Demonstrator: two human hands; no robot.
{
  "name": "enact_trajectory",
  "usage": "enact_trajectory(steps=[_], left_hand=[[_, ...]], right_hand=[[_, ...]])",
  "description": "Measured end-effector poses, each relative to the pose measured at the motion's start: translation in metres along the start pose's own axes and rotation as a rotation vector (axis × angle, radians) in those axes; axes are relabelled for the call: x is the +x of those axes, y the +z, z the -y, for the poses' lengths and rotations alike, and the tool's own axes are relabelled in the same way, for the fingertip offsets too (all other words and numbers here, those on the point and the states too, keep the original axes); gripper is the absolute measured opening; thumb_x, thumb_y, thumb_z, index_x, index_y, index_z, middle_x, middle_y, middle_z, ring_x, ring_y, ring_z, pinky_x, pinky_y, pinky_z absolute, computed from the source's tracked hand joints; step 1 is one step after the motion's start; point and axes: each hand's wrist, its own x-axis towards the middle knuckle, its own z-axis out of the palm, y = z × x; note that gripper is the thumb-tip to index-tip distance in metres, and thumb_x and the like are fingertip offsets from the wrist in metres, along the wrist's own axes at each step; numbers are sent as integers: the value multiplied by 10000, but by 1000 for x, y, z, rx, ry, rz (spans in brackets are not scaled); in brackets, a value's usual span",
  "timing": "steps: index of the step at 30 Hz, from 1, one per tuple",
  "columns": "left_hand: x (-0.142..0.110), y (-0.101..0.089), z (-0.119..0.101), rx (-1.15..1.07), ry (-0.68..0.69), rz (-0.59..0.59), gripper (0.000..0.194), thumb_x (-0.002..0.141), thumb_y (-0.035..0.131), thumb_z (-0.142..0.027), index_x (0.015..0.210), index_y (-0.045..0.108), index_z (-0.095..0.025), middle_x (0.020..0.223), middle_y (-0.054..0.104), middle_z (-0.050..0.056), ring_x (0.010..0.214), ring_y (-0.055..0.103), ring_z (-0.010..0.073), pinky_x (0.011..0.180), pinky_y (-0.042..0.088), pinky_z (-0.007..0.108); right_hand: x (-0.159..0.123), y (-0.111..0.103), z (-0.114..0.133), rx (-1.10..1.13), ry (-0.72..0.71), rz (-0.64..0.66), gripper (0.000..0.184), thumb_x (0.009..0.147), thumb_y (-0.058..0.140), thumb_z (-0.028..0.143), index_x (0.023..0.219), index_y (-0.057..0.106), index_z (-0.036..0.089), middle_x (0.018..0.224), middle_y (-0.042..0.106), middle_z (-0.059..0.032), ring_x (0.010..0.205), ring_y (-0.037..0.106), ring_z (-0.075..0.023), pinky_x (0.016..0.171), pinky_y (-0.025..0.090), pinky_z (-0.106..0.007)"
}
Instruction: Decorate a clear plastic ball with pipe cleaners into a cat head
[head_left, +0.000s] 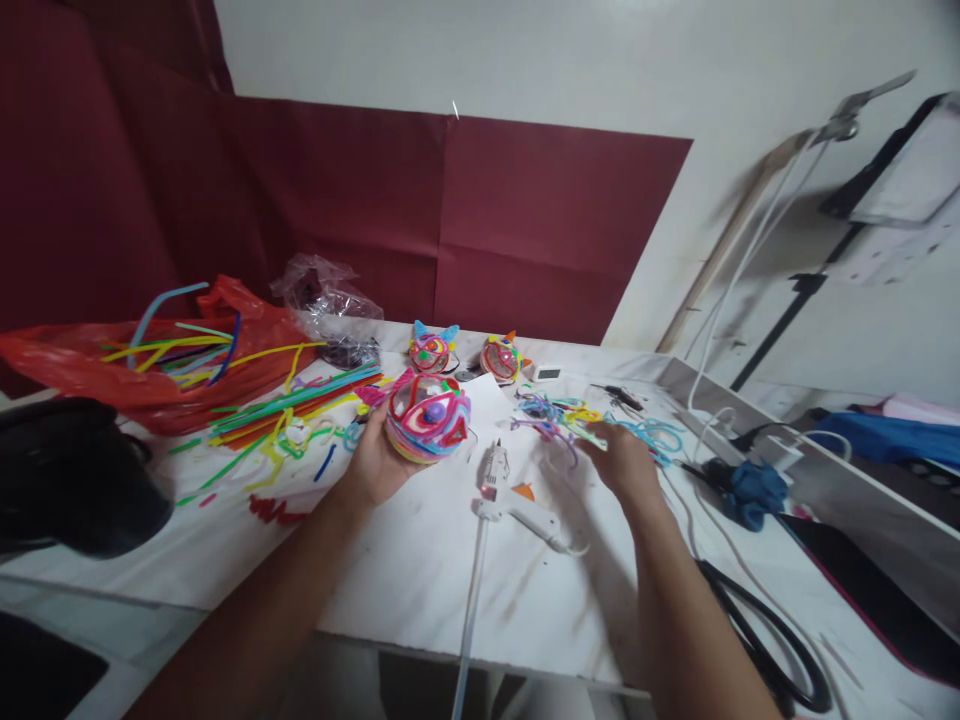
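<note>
My left hand (377, 462) cups a round, many-coloured pipe-cleaner figure (428, 415) with a purple nose and pink ears, held just above the white table (420, 570). My right hand (624, 462) reaches to the right over a tangle of loose pipe cleaners (570, 415), fingers pinched on a thin strand there. A white glue gun (517, 500) lies on the table between my two hands, its cord running toward me.
Two finished figures (433, 350) (501, 358) stand at the back. A red plastic bag (150, 360) with long pipe cleaners lies left, a clear bag (330, 300) behind it. A black object (71, 475) sits far left; cables and a blue cloth (754, 490) lie right.
</note>
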Motion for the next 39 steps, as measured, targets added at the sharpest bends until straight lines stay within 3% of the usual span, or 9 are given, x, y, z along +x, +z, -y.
enact_trajectory(steps=[2, 4, 8, 10, 12, 17, 21, 33, 39], left_hand=[[1, -1, 1, -17, -47, 43, 560, 975, 561, -558, 1453, 608, -271, 1360, 742, 91, 1269, 675, 338, 1050, 530, 561], [1, -2, 2, -32, -95, 71, 555, 967, 560, -584, 1394, 657, -242, 1325, 756, 109, 1245, 688, 352, 1051, 524, 573], [2, 0, 5, -23, -105, 64, 502, 982, 548, -551, 1334, 695, -225, 1251, 785, 118, 1210, 709, 345, 1084, 502, 568], [3, 5, 7, -6, -121, 54, 489, 987, 544, -540, 1314, 706, -215, 1221, 794, 119, 1186, 721, 337, 1092, 501, 556], [3, 10, 9, 4, -166, 39, 496, 982, 555, -542, 1279, 722, -182, 1186, 802, 129, 1144, 738, 328, 1081, 520, 528], [2, 14, 15, 87, -230, -54, 449, 996, 557, -506, 1207, 742, -156, 1017, 829, 117, 884, 790, 280, 839, 637, 428], [1, 1, 15, 230, -399, -95, 623, 971, 498, -680, 1143, 762, -143, 856, 817, 123, 634, 756, 280, 480, 583, 347], [-3, -2, 10, 281, -318, 91, 622, 966, 520, -692, 1294, 722, -203, 1083, 819, 162, 869, 807, 325, 640, 662, 405], [-4, 2, 23, 322, -122, 0, 437, 939, 702, -522, 1226, 704, -193, 1101, 807, 125, 918, 793, 292, 828, 650, 466]], right_hand=[[-4, -9, 0, -88, 35, -22, 258, 920, 559, 215, 944, 811, 167, 905, 796, -188, 955, 743, -389, 803, 548, -490], [-8, -17, 3, -103, -41, -116, 293, 868, 561, 152, 1030, 804, 166, 1052, 784, -215, 1106, 691, -439, 854, 535, -549], [-15, -21, 26, 207, -225, -231, 282, 866, 618, 250, 1087, 782, 186, 1130, 766, -196, 1144, 669, -409, 954, 524, -586], [-21, -19, 45, 460, -277, -123, 241, 910, 595, 307, 1024, 784, 212, 1031, 786, -144, 1034, 718, -343, 954, 547, -545], [-29, -16, 66, 682, -396, 45, 291, 875, 660, 315, 1135, 766, 242, 1199, 766, -120, 1155, 698, -322, 1014, 537, -521], [-51, -3, 109, 1015, -487, 531, 1070, 667, 938, 350, 1602, 418, 316, 1679, 405, -110, 1532, 409, -327, 1214, 399, -497], [-57, 12, 121, 1209, -373, 737, 1287, 583, 996, 381, 1654, 288, 293, 1660, 414, -139, 1478, 479, -337, 1226, 395, -492], [-64, 19, 135, 1473, -12, 480, 996, 516, 999, 376, 1382, 514, 282, 1360, 674, -74, 1229, 666, -313, 1074, 554, -475], [-61, 40, 133, 1297, -111, 259, 1103, 532, 963, 426, 1476, 424, 243, 1476, 554, -145, 1324, 594, -357, 1157, 482, -505]])
